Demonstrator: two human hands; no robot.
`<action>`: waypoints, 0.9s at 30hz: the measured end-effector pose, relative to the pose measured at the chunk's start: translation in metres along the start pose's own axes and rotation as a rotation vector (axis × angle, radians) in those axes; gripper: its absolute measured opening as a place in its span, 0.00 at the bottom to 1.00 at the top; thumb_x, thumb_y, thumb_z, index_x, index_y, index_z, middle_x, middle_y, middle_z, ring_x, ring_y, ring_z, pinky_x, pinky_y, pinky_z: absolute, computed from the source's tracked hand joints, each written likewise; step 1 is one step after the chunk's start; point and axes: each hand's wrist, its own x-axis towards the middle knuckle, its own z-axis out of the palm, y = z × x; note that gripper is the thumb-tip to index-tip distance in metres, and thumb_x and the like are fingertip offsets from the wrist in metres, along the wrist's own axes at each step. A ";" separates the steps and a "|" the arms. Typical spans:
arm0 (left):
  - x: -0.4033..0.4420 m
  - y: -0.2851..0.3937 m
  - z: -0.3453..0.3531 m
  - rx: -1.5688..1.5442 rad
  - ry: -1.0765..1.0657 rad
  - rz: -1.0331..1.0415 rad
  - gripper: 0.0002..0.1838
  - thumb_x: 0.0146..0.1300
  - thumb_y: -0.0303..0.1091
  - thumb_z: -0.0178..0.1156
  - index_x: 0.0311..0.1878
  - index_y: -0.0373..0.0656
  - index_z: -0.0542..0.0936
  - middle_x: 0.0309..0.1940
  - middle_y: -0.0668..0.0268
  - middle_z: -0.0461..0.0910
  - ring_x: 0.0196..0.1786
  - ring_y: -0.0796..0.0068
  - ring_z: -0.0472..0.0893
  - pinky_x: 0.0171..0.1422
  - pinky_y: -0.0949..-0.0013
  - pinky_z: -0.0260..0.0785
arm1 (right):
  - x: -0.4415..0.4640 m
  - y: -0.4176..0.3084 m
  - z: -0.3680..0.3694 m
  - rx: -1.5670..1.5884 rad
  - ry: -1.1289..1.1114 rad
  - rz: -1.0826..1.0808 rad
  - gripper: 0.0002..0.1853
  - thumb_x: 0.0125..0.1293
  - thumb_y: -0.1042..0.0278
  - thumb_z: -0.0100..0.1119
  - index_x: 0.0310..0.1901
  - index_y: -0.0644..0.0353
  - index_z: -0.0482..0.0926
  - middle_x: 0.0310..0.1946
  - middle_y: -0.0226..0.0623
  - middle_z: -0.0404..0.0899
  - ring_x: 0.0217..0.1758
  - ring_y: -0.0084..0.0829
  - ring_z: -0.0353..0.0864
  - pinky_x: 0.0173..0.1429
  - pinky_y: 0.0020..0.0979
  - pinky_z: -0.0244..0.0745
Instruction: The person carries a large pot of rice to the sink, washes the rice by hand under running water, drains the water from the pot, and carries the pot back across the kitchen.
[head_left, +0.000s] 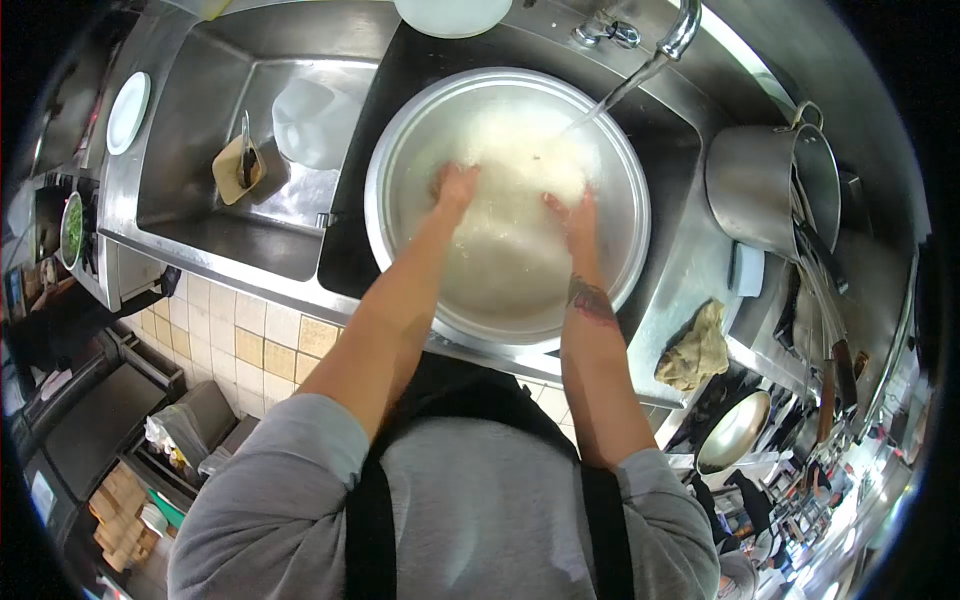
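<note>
A large round metal bowl sits in the right sink basin, filled with cloudy water over a pale, grainy mass that looks like rice. On the left side of the bowl, my left hand is partly under the water, its fingers hidden. My right hand dips in near the pale mass, right of centre, fingers spread and partly submerged; nothing shows in its grasp. From the faucet at the upper right, water runs into the bowl.
The left basin holds a plastic jug and a tan container with a utensil. To the right stand a steel pot with utensils, a crumpled cloth and a pan. A white lid lies at the left.
</note>
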 end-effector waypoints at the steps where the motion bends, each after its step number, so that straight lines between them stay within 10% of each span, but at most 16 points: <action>1: -0.001 -0.009 0.014 -0.001 0.001 -0.002 0.33 0.51 0.45 0.57 0.57 0.35 0.61 0.60 0.51 0.58 0.63 0.55 0.57 0.62 0.57 0.55 | -0.009 0.000 0.009 0.259 -0.027 0.183 0.35 0.42 0.57 0.71 0.51 0.63 0.66 0.50 0.42 0.69 0.54 0.36 0.67 0.53 0.35 0.67; 3: -0.008 -0.021 0.040 -0.812 -0.266 -0.043 0.32 0.53 0.47 0.56 0.56 0.36 0.62 0.59 0.55 0.60 0.61 0.58 0.60 0.60 0.57 0.56 | -0.024 0.000 0.031 0.545 -0.032 0.307 0.32 0.45 0.61 0.69 0.51 0.64 0.66 0.48 0.40 0.70 0.52 0.34 0.69 0.51 0.34 0.69; 7: -0.056 0.011 0.034 -0.971 -0.482 -0.227 0.32 0.53 0.44 0.57 0.57 0.37 0.61 0.54 0.57 0.66 0.55 0.64 0.66 0.56 0.62 0.59 | -0.029 -0.025 0.033 0.901 -0.195 0.558 0.32 0.44 0.71 0.68 0.52 0.66 0.65 0.44 0.40 0.74 0.46 0.34 0.74 0.51 0.34 0.68; 9: -0.075 0.029 0.018 -0.886 -0.436 0.054 0.29 0.52 0.44 0.59 0.51 0.33 0.67 0.45 0.55 0.73 0.47 0.65 0.73 0.50 0.64 0.64 | -0.029 -0.039 0.019 0.831 -0.283 0.442 0.29 0.47 0.71 0.66 0.52 0.66 0.65 0.44 0.38 0.74 0.46 0.32 0.73 0.49 0.33 0.69; 17: -0.069 0.081 -0.028 -0.280 -0.232 0.065 0.27 0.51 0.48 0.59 0.34 0.25 0.75 0.32 0.45 0.76 0.39 0.56 0.77 0.43 0.62 0.68 | -0.014 -0.095 -0.013 0.277 -0.331 0.092 0.21 0.53 0.62 0.62 0.44 0.67 0.73 0.37 0.37 0.76 0.39 0.26 0.75 0.42 0.28 0.70; 19: -0.058 0.087 -0.026 -0.211 -0.170 0.068 0.24 0.51 0.45 0.59 0.34 0.26 0.76 0.33 0.42 0.76 0.40 0.52 0.77 0.45 0.61 0.68 | 0.005 -0.093 -0.012 0.042 -0.263 -0.081 0.20 0.54 0.58 0.58 0.40 0.68 0.75 0.33 0.45 0.79 0.36 0.38 0.78 0.41 0.33 0.70; 27: 0.015 0.093 0.001 0.304 -0.346 0.938 0.17 0.54 0.41 0.52 0.42 0.40 0.75 0.41 0.49 0.74 0.46 0.49 0.73 0.51 0.59 0.65 | 0.076 -0.092 -0.001 -0.612 -0.474 -0.150 0.15 0.57 0.63 0.50 0.42 0.64 0.73 0.39 0.50 0.75 0.44 0.48 0.73 0.48 0.38 0.68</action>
